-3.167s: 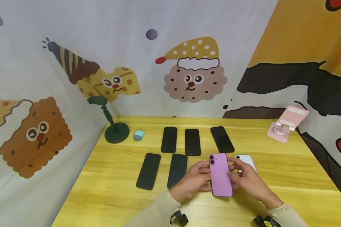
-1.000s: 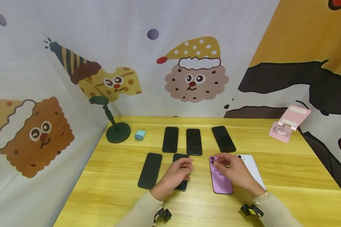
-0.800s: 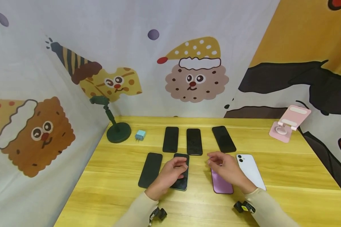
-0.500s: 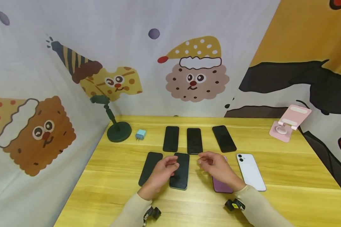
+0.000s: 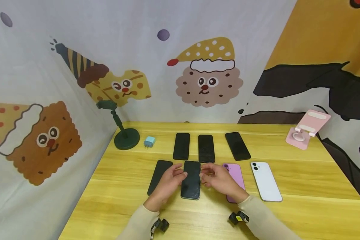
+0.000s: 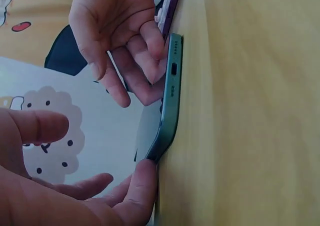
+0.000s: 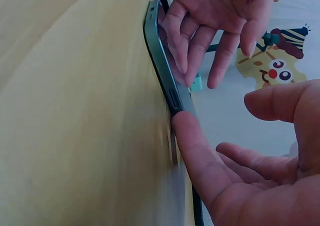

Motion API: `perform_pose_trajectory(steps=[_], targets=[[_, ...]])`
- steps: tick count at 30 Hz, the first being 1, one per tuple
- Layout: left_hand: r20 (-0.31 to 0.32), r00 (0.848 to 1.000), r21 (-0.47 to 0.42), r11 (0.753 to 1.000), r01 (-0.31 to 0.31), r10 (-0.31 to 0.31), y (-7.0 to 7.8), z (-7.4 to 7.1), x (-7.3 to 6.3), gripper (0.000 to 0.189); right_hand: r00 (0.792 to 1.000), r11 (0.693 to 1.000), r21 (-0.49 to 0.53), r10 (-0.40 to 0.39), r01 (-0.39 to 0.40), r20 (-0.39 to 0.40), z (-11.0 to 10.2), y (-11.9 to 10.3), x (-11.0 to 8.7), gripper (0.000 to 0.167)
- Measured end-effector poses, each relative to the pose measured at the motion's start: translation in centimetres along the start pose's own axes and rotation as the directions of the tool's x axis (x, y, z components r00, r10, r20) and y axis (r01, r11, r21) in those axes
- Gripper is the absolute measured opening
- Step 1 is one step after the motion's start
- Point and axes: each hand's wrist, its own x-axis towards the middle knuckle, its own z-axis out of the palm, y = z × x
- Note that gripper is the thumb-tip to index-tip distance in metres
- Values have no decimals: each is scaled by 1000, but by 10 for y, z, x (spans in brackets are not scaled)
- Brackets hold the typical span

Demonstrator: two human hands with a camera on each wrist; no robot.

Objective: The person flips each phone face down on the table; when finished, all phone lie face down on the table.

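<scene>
A dark-screened smartphone (image 5: 191, 181) lies face up at the front middle of the table, its green metal frame (image 6: 171, 101) plain in the left wrist view. My left hand (image 5: 169, 178) is at its left edge, partly over another black phone (image 5: 158, 175). On the opposite side my right hand (image 5: 217, 176) reaches the right edge, and its forearm crosses a pink phone (image 5: 236, 175) lying camera side up. In the right wrist view, a fingertip (image 7: 186, 121) meets the phone's side while the thumb (image 7: 270, 103) stays raised away from it.
Three black phones lie in a back row: left (image 5: 181, 146), middle (image 5: 206, 148) and right (image 5: 237, 146). A white phone (image 5: 266, 181) is right of the pink one. Farther out are a blue charger plug (image 5: 149, 141), a dark green stand (image 5: 127, 139) and a pink folding stand (image 5: 312, 122).
Both hands gripped the pink phone earlier; it now lies on the table beside the white phone. The hands have shifted left and closed in on both sides of the green-framed phone.
</scene>
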Motion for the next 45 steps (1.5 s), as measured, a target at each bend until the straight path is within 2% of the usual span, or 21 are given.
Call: perform_pose_trajectory(steps=[7, 14, 19, 23, 28, 33, 37, 41, 45], targets=[[-23, 1000, -22, 1000, -17, 16, 0, 4, 3, 58, 1000, 999, 32, 3, -3, -8, 2, -1, -3, 53], [-9, 1000, -105, 994, -11, 10, 1, 2, 7, 55, 1000, 1000, 0, -14, 14, -22, 3, -2, -3, 55], [-11, 999, -153, 988, -31, 30, 1, 4, 9, 55, 999, 999, 5, -39, 39, -12, 2, -4, -6, 55], [-8, 999, -141, 989, -47, 46, 0, 6, 11, 58, 999, 999, -18, -39, 39, -17, 2, -5, -7, 51], [46, 997, -172, 984, -51, 60, -2, 9, 13, 60, 1000, 1000, -19, -9, 9, -12, 2, -4, -7, 48], [127, 990, -239, 971, -27, 59, -5, 10, 15, 63, 1000, 998, 63, 5, -7, 18, 1, -3, -6, 53], [207, 977, -280, 960, 11, 49, -7, 10, 14, 67, 999, 993, 117, 19, -24, 42, 0, -1, -5, 58], [267, 963, -284, 958, 37, 42, -8, 13, 13, 69, 998, 987, 155, 22, -32, 66, -1, 1, -5, 61], [307, 950, -273, 961, 32, 55, -6, 16, 13, 70, 996, 982, 187, 25, -40, 82, -2, 0, -6, 66]])
